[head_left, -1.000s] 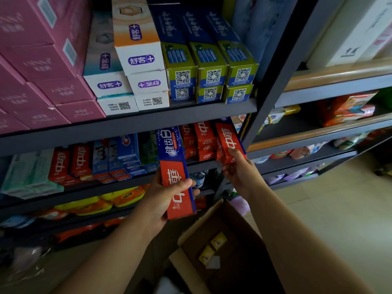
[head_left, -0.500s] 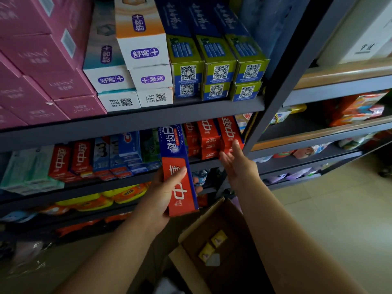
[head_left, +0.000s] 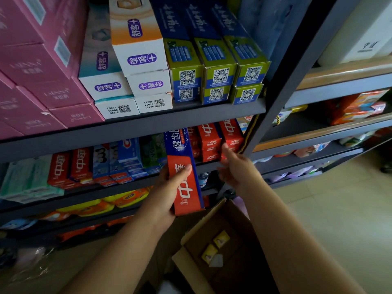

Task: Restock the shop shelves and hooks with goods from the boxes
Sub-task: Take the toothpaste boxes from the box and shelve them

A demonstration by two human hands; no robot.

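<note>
- toothpaste box [head_left: 184,172] still gripped in my left hand [head_left: 169,192], dead centre, tipped toward the middle shelf [head_left: 212,165].
- right hand [head_left: 235,166], at 3 o'clock of it, just let go of the red stack [head_left: 230,136], fingers loose, holding nothing. So that one's shelved, this one's next.

Red-blue toothpaste box [head_left: 184,172] upright, tilted (near middle shelf [head_left: 127,185]); open cardboard box [head_left: 214,236] below.

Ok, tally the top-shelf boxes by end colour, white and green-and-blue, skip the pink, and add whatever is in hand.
White-ended boxes: 5
Green-and-blue QR-code boxes: 6
Red-and-blue box in the left hand: 1
Total: 12
</note>
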